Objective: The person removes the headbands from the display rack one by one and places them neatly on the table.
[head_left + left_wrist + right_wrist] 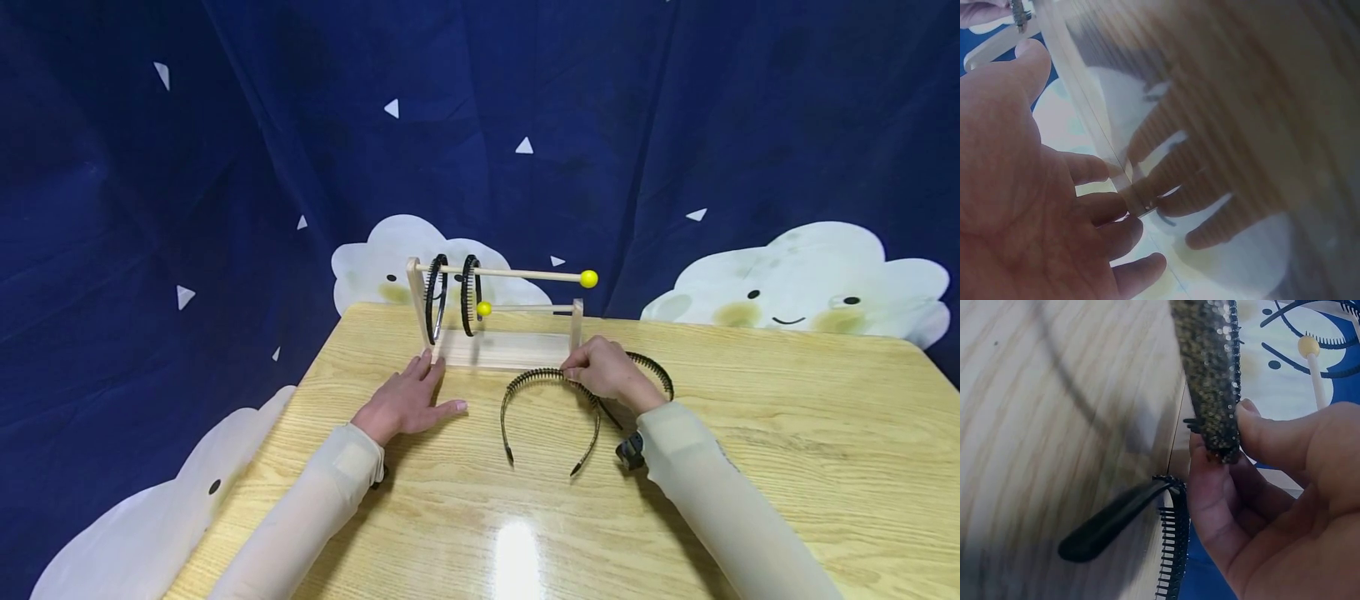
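My right hand (609, 371) pinches a glittery gold-and-black toothed headband (551, 372) near the top of its arc, its two ends toward me. The right wrist view shows the glitter band (1207, 375) between thumb and fingers. A second toothed headband (658, 369) lies on the table beyond that hand, partly hidden by it. My left hand (408, 400) is spread, fingertips at the left end of the wooden stand's base (502, 348). Two black headbands, a left one (431, 304) and a right one (467, 300), hang on the stand's upper rod (525, 273).
The upper rod ends in a yellow ball (588, 279). A shorter, lower rod (528, 308) runs from the right post (577, 321) to another yellow ball (484, 308). Behind the wooden table (450, 517) hangs a dark blue cloth (480, 167) with cloud prints.
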{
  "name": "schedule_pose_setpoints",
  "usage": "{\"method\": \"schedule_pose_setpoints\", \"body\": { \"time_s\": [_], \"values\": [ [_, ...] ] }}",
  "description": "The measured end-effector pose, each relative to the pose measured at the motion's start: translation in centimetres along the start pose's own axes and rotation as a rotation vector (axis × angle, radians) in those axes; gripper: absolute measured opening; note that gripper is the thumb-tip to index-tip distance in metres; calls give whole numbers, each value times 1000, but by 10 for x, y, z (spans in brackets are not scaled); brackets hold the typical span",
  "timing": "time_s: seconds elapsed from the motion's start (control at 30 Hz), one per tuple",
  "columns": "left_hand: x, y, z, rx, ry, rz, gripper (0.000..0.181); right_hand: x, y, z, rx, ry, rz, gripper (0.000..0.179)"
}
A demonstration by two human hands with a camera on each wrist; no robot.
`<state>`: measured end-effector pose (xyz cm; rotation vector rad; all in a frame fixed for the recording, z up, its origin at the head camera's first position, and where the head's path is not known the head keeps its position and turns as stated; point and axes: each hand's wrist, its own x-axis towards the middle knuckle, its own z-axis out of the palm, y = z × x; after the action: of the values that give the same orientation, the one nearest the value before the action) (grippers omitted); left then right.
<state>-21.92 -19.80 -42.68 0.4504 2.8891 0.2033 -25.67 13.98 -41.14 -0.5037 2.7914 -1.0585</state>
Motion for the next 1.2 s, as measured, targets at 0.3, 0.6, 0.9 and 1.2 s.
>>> {"method": "schedule_pose_setpoints", "body": {
  "time_s": [0.3, 0.6, 0.9, 1.2],
  "values": [
    [0, 0, 0, -10, 1, 1, 98, 0, 1, 4, -35, -2, -3, 11],
    [0, 0, -1, -14, -6, 1, 97, 0, -2, 5, -80, 6, -23, 11],
    [0, 1, -2, -8, -13, -3, 97, 5, -4, 8, -126, 14, -84, 13],
    [0, 1, -2, -12, -15, -3, 97, 7, -7, 11, -216, 31, -121, 14]
  ]
}}
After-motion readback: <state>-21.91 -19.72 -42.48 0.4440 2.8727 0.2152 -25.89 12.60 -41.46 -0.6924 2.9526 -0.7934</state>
